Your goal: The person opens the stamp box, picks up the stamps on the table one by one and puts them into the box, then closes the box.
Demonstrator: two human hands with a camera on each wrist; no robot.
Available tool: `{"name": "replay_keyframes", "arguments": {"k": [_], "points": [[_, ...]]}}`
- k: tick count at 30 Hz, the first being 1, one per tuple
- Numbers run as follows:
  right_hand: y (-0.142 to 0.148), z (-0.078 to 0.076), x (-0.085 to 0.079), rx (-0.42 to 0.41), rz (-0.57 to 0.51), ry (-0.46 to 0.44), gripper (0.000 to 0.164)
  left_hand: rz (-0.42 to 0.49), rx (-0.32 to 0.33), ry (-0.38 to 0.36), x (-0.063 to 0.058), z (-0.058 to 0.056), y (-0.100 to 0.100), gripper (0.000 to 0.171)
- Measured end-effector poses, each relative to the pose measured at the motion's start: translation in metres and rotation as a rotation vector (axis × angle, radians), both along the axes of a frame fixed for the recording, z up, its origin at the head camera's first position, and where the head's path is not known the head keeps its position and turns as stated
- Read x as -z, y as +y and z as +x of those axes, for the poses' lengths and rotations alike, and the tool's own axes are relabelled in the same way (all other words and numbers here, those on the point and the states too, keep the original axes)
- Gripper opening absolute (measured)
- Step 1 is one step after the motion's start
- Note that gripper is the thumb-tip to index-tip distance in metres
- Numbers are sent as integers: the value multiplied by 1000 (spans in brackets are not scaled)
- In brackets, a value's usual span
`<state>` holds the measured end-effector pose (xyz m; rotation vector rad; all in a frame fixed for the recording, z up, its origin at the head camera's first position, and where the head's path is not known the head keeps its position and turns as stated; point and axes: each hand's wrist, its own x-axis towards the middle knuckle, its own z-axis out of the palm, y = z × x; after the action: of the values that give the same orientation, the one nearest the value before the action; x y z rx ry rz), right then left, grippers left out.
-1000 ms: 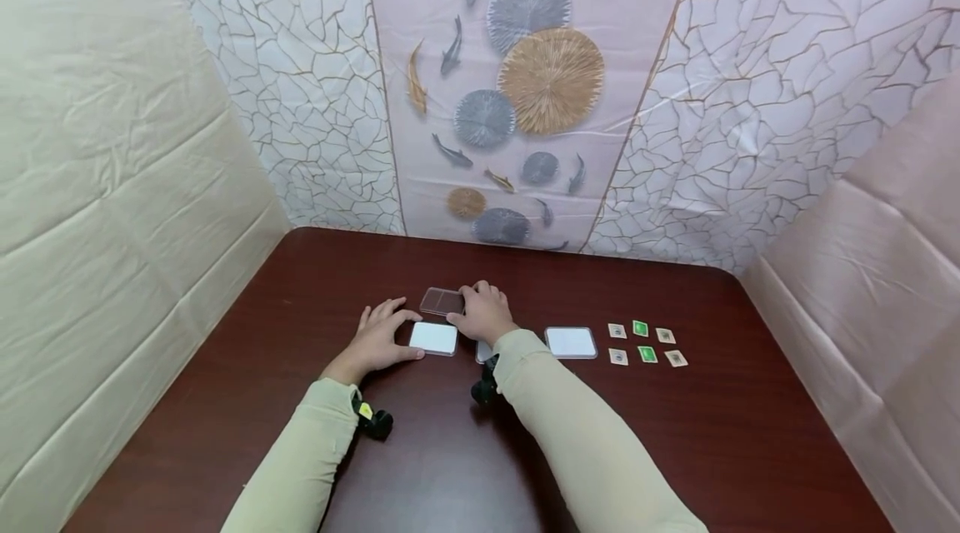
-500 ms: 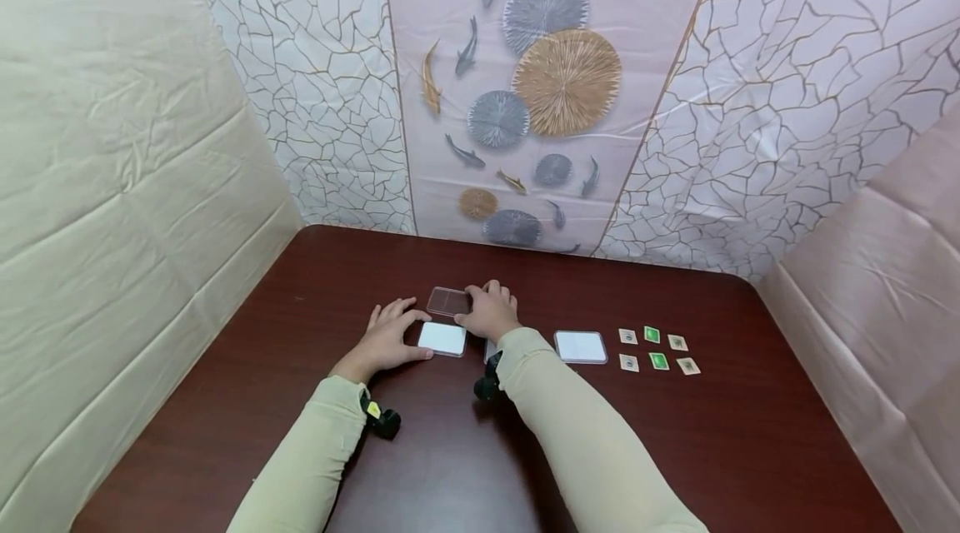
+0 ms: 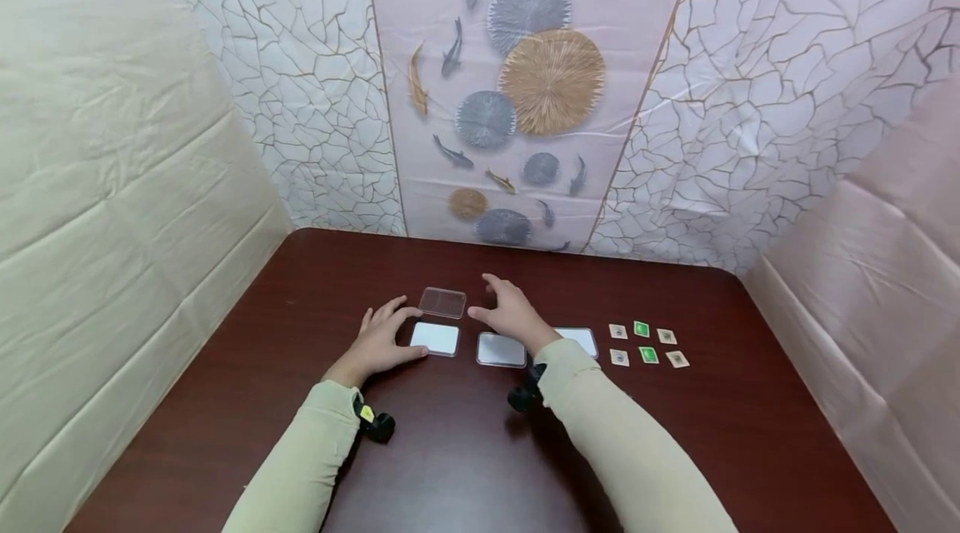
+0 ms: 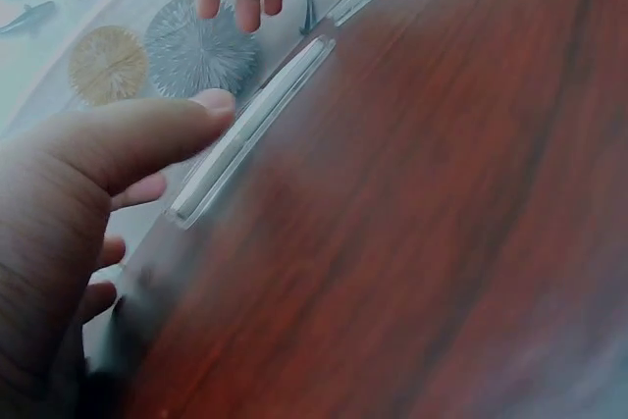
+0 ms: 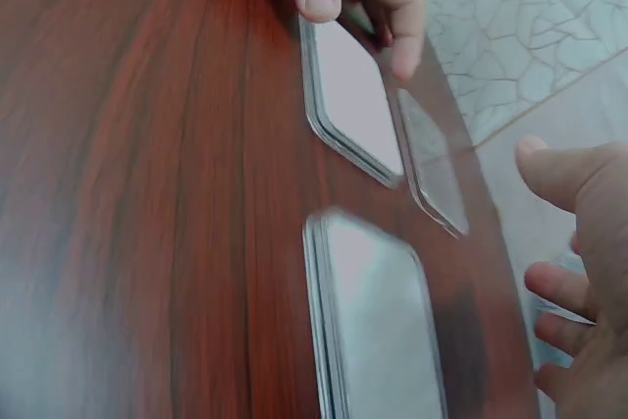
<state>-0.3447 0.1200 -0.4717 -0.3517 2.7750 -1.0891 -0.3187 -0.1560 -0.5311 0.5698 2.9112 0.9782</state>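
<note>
My left hand [image 3: 377, 343] holds the left end of a white rectangular case [image 3: 436, 339], with thumb and index finger at its near and far edges. In the right wrist view, the thumb lies at this white case's [image 5: 353, 95] edge. A clear plastic lid [image 3: 442, 303] lies flat just behind it. My right hand [image 3: 513, 313] hovers right of the lid with fingers spread and nothing between them. Below that hand lies a greyer rectangular case [image 3: 501, 350] with a clear rim. Another white case [image 3: 577, 339] is partly hidden behind the right wrist.
To the right, several small square cards lie in two rows, including a green card [image 3: 641, 329] and a beige card [image 3: 617, 331]. The dark brown table [image 3: 420, 466] ends at a patterned cloth backdrop [image 3: 480, 183].
My right hand has let go of the clear lid and moved right, uncovering the lid and the grey case. My left hand stays at the white case.
</note>
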Motion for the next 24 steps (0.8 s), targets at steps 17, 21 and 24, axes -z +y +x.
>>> {"name": "replay_keyframes", "arguments": {"k": [17,21,24], "points": [[67,54,6,-184,381,111,80,-109,164,280,5,20,68,60],[69,56,7,-184,417,132,82,-197,139,302,3,21,84,63],[68,55,8,-188,439,132,81,-227,130,293,3,20,93,62]]}}
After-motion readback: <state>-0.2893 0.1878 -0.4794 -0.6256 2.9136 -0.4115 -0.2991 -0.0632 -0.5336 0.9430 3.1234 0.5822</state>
